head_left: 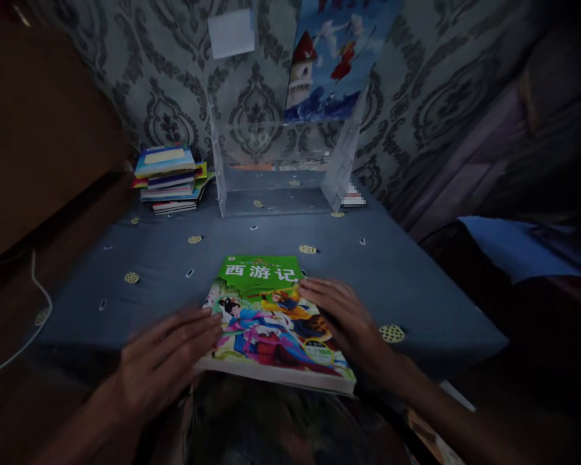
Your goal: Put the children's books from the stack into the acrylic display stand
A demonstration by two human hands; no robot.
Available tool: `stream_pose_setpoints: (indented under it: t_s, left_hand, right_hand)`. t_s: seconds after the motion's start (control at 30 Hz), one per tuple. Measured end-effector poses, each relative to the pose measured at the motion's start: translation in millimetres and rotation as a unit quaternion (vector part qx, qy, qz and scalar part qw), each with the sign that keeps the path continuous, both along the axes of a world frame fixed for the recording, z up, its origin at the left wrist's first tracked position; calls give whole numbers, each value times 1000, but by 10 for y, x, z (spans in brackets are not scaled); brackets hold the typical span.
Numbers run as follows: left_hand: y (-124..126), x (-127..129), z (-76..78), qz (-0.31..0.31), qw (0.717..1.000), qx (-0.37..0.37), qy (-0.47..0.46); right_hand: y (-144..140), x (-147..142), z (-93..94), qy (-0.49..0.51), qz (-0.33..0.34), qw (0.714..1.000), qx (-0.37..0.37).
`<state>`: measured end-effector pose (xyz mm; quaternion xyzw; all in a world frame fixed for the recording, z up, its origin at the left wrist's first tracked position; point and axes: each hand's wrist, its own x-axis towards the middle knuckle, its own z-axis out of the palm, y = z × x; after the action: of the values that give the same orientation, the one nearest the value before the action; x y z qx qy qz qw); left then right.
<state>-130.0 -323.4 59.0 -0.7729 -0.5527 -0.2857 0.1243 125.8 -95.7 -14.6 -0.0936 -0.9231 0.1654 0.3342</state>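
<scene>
Right, both hands are on the book now. The left hand (167,361) lies flat with fingers spread, its fingertips just reaching the left edge of the picture book (271,323); it looks a little blurred. The right hand (343,320) rests open on the right side of the cover, fingers stretched out toward the green title band, palm down. Neither hand is closed around anything; both are flat and wide, pressing or steadying rather than gripping.

The book lies face up at the near edge of the desk (416,278), which is covered by a blue cloth, and its near corner juts out past the edge toward the person. Its long axis runs away from the person, title end far, tilted slightly so the near end swings right. So the book sits squarely between the two hands, the right one further onto it, the left one only at its margin.

Further back, well apart from the hands, a stack of books (169,177) sits at the far left, and a clear acrylic stand (281,174) stands against the patterned wall with a poster (329,64) above it. A white cable (39,290) trails at the left.
</scene>
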Motion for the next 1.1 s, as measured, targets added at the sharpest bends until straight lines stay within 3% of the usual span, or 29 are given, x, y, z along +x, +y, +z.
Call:
stream_pose_setpoints:
  t_s: [0.1,0.23,0.37,0.5,0.6,0.73,0.8,0.87,1.0,1.1]
  left_hand:
    - [296,-93,214,19,996,21,-82]
    - [754,-252,223,62,974,88,-198]
    - [1186,-438,156,93,954,107,-264]
    - [1538,-577,214,70,919,101,-376]
    - [1761,-674,210,56,882,63,-463]
    - [1973,-846,31,77,837,-30,-541]
    - [2011,-924,-112,107,832,-85,-537]
    - [2008,-973,-266,151,847,-140,-490]
    - [1961,-973,-487,238,907,-192,-289]
    - [1949,-938,-518,269,926,-214,-154]
  right_hand:
    - [336,-216,18,-3,16,998,-54]
    - [618,-467,14,-24,13,993,-118]
    - [619,-582,114,-29,-44,979,-198]
    - [502,-608,248,-22,-58,958,-280]
    - [453,-641,366,-35,-53,926,-372]
    - [484,-708,462,-57,-30,858,-510]
    - [520,-723,431,-70,-17,836,-544]
    - [552,-720,353,-94,-21,831,-548]
    - [587,-697,211,-197,-63,858,-469]
    - [618,-695,209,-270,-66,865,-418]
